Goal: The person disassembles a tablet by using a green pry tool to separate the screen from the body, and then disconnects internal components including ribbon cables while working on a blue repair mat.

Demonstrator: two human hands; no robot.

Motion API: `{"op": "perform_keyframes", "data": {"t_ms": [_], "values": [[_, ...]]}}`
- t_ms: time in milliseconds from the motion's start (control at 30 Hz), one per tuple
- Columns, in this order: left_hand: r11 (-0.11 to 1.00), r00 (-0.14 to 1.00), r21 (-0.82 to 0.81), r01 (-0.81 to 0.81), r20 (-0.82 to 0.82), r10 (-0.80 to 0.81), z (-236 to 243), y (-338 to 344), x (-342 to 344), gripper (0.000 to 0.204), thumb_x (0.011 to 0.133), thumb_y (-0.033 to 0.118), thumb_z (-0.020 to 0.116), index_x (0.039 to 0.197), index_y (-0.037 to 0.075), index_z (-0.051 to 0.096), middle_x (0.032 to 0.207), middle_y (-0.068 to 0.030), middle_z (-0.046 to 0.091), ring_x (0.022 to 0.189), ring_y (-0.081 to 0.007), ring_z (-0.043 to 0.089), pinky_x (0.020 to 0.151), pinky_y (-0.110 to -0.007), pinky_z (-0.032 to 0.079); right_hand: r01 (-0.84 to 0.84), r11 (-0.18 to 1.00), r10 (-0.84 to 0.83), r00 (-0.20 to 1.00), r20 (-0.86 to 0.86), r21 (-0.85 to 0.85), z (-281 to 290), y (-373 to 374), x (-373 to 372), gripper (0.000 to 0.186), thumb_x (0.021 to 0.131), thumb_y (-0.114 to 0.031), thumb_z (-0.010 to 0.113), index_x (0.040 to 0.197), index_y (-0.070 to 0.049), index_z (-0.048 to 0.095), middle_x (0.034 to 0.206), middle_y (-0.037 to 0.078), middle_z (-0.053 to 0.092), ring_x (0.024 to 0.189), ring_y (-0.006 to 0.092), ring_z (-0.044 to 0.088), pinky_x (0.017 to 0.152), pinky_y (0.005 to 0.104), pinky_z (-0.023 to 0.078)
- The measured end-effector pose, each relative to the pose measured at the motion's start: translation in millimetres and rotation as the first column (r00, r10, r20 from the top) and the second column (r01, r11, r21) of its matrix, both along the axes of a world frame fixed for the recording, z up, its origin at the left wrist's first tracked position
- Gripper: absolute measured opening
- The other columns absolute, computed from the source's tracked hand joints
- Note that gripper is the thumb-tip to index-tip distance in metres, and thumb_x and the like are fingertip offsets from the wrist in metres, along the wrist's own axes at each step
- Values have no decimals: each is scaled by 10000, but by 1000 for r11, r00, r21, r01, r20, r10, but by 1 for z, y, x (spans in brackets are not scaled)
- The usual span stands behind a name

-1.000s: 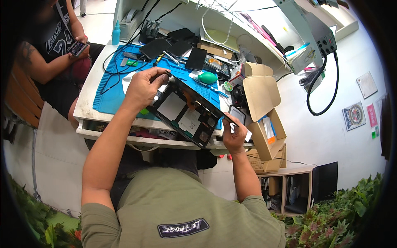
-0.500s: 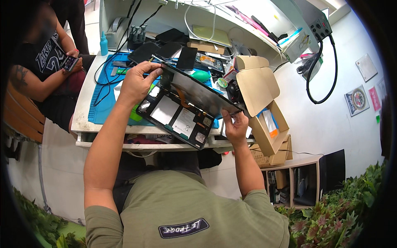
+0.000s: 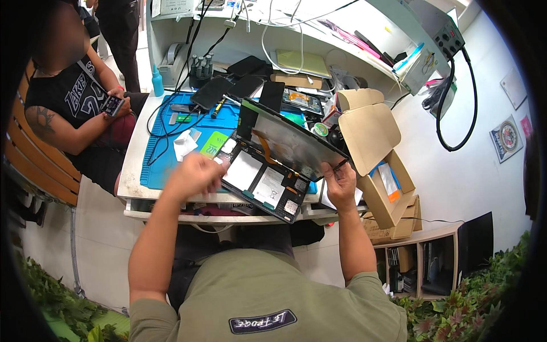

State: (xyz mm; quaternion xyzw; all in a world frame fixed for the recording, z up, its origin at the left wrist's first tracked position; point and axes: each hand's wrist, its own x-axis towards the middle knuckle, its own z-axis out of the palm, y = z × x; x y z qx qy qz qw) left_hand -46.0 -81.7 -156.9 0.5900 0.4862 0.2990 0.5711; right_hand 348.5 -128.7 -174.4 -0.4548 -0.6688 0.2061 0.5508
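Note:
An opened tablet lies at the front of the workbench. Its housing [image 3: 248, 195] shows two white battery cells [image 3: 242, 171]. The lifted screen panel [image 3: 293, 139] stands tilted along the far side, with an orange ribbon cable [image 3: 261, 147] running between the two. My right hand [image 3: 341, 185] is closed on the right corner of the panel, thumb in front. My left hand [image 3: 196, 176] is by the housing's left end, its fingers smeared by motion. Whether it touches the housing or holds anything is unclear. A green card [image 3: 213, 143] lies just beyond it.
A blue work mat [image 3: 155, 165] covers the bench's left part, with a yellow-black screwdriver [image 3: 217, 108] on it. Several dark phones or panels [image 3: 211, 93] lie behind. An open cardboard box [image 3: 387, 191] stands right. A person [image 3: 80, 108] sits at left holding a phone.
My left hand has let go of the panel's upper left corner and come down toward me, to the housing's left end. My right hand keeps its grip. The whole view has shifted slightly.

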Motion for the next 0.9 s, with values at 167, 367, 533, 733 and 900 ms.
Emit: {"op": "perform_keyframes", "data": {"t_ms": [167, 367, 533, 733, 900], "values": [[854, 891, -288, 433, 280, -358, -50, -90, 53, 604, 1084, 469, 675, 1367, -64, 646, 1088, -200, 780, 916, -258, 796, 752, -323, 647, -43, 998, 43, 999, -5, -45, -3, 1, 6, 321, 1072, -82, 709, 1361, 43, 642, 1216, 99, 761, 1084, 142, 697, 976, 292, 540], [761, 795, -592, 266, 581, 173, -48, -100, 107, 469, 1135, 370, 607, 1331, -55, 573, 1235, -228, 712, 1077, -309, 777, 882, -349, 667, -44, 999, 44, 998, -54, 9, 2, 4, -1, 263, 1061, -49, 709, 1304, 45, 672, 1134, 79, 773, 977, 110, 681, 877, 267, 541], [863, 801, -492, 116, 560, 212, -49, -107, 120, 308, 1146, 188, 568, 1267, -95, 579, 1238, -234, 723, 1020, -302, 794, 835, -320, 674, -44, 999, 43, 997, -68, -18, 7, 3, 0, 244, 1057, -48, 717, 1280, 46, 686, 1095, 72, 777, 934, 98, 675, 835, 261, 546], [935, 820, -348, 65, 552, 149, -51, -111, 95, 256, 1136, 144, 568, 1202, -93, 643, 1135, -198, 770, 945, -251, 798, 813, -311, 667, -38, 998, 34, 994, -99, -46, 18, -8, -21, 273, 1059, -90, 733, 1294, 41, 688, 1096, 68, 778, 944, 84, 672, 835, 252, 538], [958, 861, -287, 28, 493, 122, -47, -110, 46, 270, 1119, 164, 595, 1245, -69, 646, 1113, -181, 783, 904, -226, 794, 789, -297, 656, -48, 994, 30, 986, -165, -102, 21, -9, -51, 277, 1067, -129, 734, 1297, 17, 681, 1134, 60, 771, 991, 94, 684, 883, 250, 526]]}}
